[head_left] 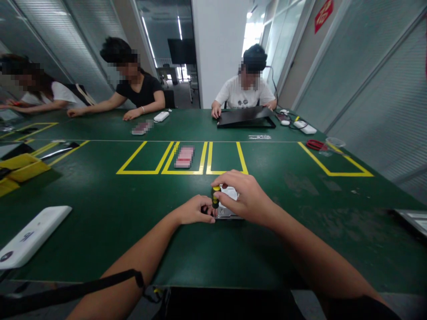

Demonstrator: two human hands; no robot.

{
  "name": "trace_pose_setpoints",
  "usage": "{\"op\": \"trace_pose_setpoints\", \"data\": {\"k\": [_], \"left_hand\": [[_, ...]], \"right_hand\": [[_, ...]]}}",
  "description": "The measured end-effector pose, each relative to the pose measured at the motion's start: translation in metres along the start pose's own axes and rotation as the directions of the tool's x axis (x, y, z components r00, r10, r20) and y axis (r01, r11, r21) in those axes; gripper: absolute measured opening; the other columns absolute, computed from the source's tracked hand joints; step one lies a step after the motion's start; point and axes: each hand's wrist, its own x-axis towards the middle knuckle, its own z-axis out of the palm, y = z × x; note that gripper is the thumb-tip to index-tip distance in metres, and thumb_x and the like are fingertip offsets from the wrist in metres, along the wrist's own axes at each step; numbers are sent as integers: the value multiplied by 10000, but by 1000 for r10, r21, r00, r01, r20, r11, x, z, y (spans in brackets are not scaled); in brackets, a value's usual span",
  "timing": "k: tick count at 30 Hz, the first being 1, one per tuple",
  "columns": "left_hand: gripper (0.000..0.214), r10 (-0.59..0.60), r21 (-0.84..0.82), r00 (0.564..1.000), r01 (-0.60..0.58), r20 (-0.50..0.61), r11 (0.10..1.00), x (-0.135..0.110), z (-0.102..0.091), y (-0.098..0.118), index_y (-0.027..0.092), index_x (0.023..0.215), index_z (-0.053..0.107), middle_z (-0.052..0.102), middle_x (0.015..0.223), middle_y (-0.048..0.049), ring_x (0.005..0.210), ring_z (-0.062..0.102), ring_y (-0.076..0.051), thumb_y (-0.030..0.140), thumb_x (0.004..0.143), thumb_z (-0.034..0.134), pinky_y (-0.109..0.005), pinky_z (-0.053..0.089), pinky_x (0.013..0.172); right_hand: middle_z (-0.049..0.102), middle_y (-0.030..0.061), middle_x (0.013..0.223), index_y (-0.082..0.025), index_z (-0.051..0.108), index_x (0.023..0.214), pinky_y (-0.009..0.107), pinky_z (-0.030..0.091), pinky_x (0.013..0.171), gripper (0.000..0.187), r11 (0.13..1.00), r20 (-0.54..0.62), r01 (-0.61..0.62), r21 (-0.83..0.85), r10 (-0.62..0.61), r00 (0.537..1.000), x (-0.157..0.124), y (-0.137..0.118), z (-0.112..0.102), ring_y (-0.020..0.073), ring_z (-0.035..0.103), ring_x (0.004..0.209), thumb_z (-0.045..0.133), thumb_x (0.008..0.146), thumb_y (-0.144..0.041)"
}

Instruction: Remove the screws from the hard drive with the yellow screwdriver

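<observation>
A silver hard drive (230, 193) lies on the green table in front of me, partly covered by my hands. My right hand (245, 193) grips a short screwdriver (216, 195) with a black and yellow handle. The screwdriver stands upright, its tip down at the drive's near left corner. My left hand (196, 209) is closed around the drive's left edge, thumb close to the screwdriver's shaft. The exact spot where the tip meets the drive is too small to make out.
Yellow tape outlines (227, 172) mark the green table (133, 249). A pink phone (184, 157) lies beyond my hands. To the left are a white power bank (35, 235) and yellow bins (25, 171). Red-handled pliers (316, 145) lie at right. Across the table, a person (245, 89) handles a black panel (245, 116).
</observation>
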Motion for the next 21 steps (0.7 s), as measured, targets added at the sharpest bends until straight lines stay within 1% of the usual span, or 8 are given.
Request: {"op": "trace_pose_setpoints", "data": {"k": [4,9,13,17,21], "left_hand": [[216,6,6,1000,-6,3,1000,0,0,-1,134,885,701,608,751,12,694,550,-115,299,767,774,-223,410,645],[218,-14,43,1000,15,-14,999,0,1,1,134,853,695,630,772,3,709,559,-123,317,764,775,-230,419,654],[214,21,51,999,-20,-25,998,1,0,0,141,817,691,655,798,-6,755,584,-141,322,759,788,-255,448,728],[206,44,76,999,-42,-27,996,1,-1,0,150,793,685,670,807,-8,789,594,-153,322,764,795,-276,454,784],[197,46,115,998,-41,-39,993,0,-2,0,162,840,705,679,818,-11,856,598,-172,326,775,792,-280,450,808]], "right_hand": [[681,47,997,-157,640,1002,302,432,844,122,1000,11,-6,28,6,1000,1,-2,1,159,592,927,578,899,-178],[657,51,955,-160,653,968,289,431,796,100,999,25,-25,24,24,999,1,-1,0,156,574,894,592,915,-220],[696,40,976,-163,654,1020,300,435,806,134,1000,30,-27,9,26,999,0,-2,-2,154,594,879,595,917,-224],[700,42,1017,-165,650,1034,316,435,855,159,1000,30,-18,22,18,999,0,-3,-2,164,608,935,566,899,-171],[655,62,1010,-161,661,1020,295,434,823,140,999,38,-34,28,33,999,0,-1,-1,165,581,942,607,921,-245]]}}
